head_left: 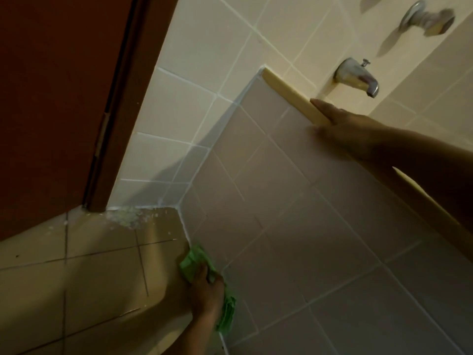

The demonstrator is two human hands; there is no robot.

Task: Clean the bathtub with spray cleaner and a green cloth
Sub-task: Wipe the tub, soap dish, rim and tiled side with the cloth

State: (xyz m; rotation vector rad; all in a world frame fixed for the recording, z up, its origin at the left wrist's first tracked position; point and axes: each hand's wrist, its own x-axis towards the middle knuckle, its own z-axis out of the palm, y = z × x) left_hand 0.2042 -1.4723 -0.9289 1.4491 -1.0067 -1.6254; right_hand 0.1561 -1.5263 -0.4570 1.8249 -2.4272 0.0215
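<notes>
The view is dim and soft, and the faucet handle point(425, 19) on the wall far beyond the right hand is smeared by blur. The inside of the bathtub point(286, 90) is hidden behind its rim; only its tiled front panel point(307, 226) shows. The left hand point(206, 290) covers the middle of the green cloth point(194, 260), which shows only as a bunched end past the fingertips and a strip trailing back beside the wrist. The fingers curl over the cloth, gripping it and pressing it into the seam where the panel meets the floor point(102, 265). The right hand point(350, 129) rests on the rim with fingers straight and together, holding nothing; its forearm is cut off by the frame edge. The spout point(358, 78) sits just beyond its fingertips. Whitish residue point(125, 217) lies on the floor well ahead of the left hand, beside the door point(51, 98).
</notes>
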